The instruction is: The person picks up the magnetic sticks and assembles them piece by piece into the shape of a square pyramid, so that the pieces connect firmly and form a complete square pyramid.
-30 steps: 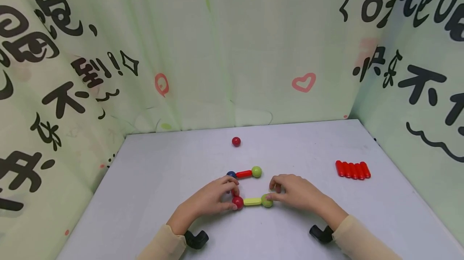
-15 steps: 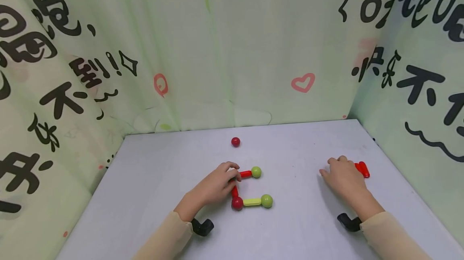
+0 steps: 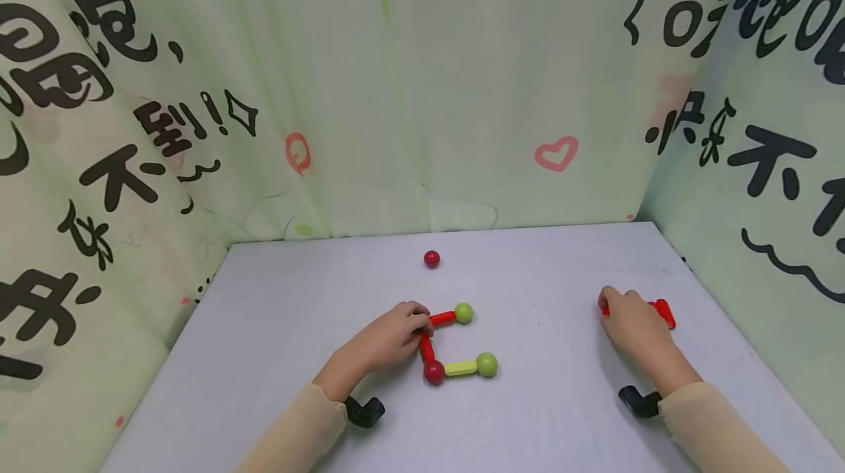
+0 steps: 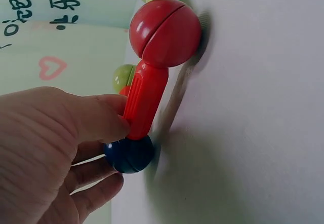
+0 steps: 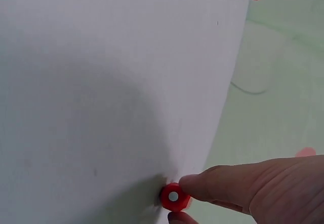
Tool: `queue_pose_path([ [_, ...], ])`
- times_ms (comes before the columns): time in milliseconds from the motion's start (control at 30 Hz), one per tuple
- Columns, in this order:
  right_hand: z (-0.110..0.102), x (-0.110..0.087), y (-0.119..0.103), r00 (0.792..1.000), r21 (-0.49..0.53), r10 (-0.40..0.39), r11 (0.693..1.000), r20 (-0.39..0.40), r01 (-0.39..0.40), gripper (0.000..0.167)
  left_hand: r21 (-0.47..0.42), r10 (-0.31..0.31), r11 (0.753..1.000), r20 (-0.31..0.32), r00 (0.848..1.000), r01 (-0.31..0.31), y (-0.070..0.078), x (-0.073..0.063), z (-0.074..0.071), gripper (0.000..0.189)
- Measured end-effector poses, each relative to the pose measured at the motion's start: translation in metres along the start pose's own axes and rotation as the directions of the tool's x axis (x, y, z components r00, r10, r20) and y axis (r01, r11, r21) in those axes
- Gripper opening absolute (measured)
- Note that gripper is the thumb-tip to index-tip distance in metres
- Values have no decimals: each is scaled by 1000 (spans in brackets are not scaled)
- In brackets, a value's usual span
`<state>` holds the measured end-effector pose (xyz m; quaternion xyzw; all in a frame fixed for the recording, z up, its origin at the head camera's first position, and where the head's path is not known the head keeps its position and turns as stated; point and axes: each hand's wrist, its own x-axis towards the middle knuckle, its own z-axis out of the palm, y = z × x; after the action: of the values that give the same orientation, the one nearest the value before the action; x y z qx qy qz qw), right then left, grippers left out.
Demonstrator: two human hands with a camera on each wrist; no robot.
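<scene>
My left hand grips one corner of a building-stick frame. In the left wrist view its thumb lies on a red rod just above a blue ball, fingers behind the ball. That rod joins a red ball, from which a yellow rod runs to a green ball. A second red rod reaches from the held corner to another green ball. At the right my right hand pinches a loose red rod, its pale round end tip showing.
More red rods lie beside my right hand, partly hidden by it. A single red ball sits toward the back of the white table. Printed curtains rise behind and on both sides.
My right hand left the near green ball, reached right to the row of red rods and now pinches one. My left hand shifted from the red ball to the blue ball's corner.
</scene>
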<state>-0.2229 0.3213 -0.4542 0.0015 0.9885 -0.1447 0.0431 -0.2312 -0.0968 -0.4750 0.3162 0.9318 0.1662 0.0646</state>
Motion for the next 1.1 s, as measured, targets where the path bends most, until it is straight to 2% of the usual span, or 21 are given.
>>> queue_pose_path([
  [200, 6, 6, -12, 1000, 99, -22, 995, 20, 20, 21, -4, -22, 1000, -9, 1000, 22, -2, -9, -2, 14],
  [367, 8, 12, -27, 996, 166, -18, 986, 85, 4, 35, -26, -41, 999, 8, 999, 41, 0, -16, -2, 13],
  [467, 11, 15, -40, 993, 189, -37, 982, 113, 15, 39, -60, -49, 997, 23, 999, 50, 2, -20, -1, 13],
  [667, 18, 18, -72, 990, 233, -98, 970, 101, 72, 29, -132, -68, 988, 49, 996, 74, 8, -26, 4, 16],
  [767, 21, 18, -90, 989, 258, -126, 961, 82, 101, 27, -212, -70, 974, 55, 996, 80, 13, -30, 5, 17],
  [933, 25, 16, -119, 983, 296, -174, 944, 64, 148, 26, -347, -80, 933, 59, 995, 96, 21, -33, 6, 13],
  [1000, 27, 16, -129, 981, 306, -186, 939, 61, 159, 26, -367, -103, 924, 34, 994, 108, 24, -31, 6, 10],
  [1100, 30, 14, -143, 978, 322, -199, 932, 66, 168, 26, -378, -168, 915, -39, 985, 141, 28, -26, 5, 7],
])
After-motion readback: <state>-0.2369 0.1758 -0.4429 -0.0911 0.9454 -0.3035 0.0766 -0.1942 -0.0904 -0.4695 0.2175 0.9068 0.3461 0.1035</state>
